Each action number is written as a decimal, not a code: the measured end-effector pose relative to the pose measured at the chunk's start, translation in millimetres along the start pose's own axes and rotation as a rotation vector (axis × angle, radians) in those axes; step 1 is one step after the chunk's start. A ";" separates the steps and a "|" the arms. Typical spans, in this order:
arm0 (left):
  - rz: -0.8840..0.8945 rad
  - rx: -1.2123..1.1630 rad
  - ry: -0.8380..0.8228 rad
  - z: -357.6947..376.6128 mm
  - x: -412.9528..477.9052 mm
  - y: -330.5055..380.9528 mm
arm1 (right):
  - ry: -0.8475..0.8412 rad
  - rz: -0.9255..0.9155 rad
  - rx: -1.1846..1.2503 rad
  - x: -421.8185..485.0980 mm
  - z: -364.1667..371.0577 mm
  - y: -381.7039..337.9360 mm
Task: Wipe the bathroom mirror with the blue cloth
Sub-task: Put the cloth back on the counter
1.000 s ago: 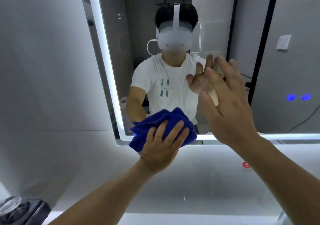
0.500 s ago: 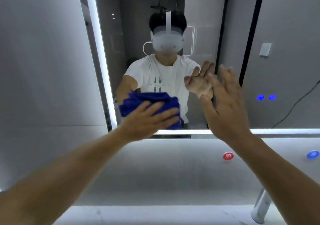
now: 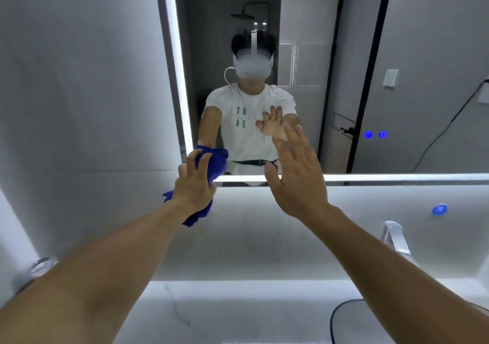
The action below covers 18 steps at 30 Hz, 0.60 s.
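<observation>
The crumpled blue cloth [image 3: 215,162] sits at the lower left corner of the light-edged rectangular wall mirror [image 3: 330,79], its tail hanging below the frame. The left hand [image 3: 194,184] has its grip curled round the cloth. The right hand [image 3: 296,177] is raised beside it, fingers straight and spread, holding nothing.

The left hand [image 3: 194,187] now presses the blue cloth [image 3: 211,163] at the mirror's [image 3: 330,79] lower left corner, lower and further left than 0.5 s ago, with cloth hanging below the frame. The right hand [image 3: 296,177] sits slightly lower.
</observation>
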<state>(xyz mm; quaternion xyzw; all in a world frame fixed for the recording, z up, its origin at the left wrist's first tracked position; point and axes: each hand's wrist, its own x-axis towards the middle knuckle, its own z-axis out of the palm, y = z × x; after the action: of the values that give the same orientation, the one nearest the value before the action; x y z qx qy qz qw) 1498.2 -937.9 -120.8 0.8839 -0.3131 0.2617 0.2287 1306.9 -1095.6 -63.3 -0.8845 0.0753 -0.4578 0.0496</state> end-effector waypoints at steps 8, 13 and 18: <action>-0.338 -0.723 -0.301 1.5 -87.0 73.2 | -0.172 -0.016 0.021 -48.9 -29.7 -8.2; -0.527 -1.030 -0.308 3.5 -145.3 112.0 | -0.326 0.069 0.135 -92.2 -29.0 5.8; -0.772 -1.216 -0.254 3.8 -196.7 133.0 | -0.726 0.455 0.608 -154.4 -12.5 8.2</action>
<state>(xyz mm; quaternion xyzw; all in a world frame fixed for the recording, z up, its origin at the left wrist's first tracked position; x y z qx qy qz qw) 1278.7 -947.8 -210.8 0.6718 -0.0932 -0.1623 0.7167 1207.9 -1076.3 -181.2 -0.8931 0.1074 -0.1005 0.4252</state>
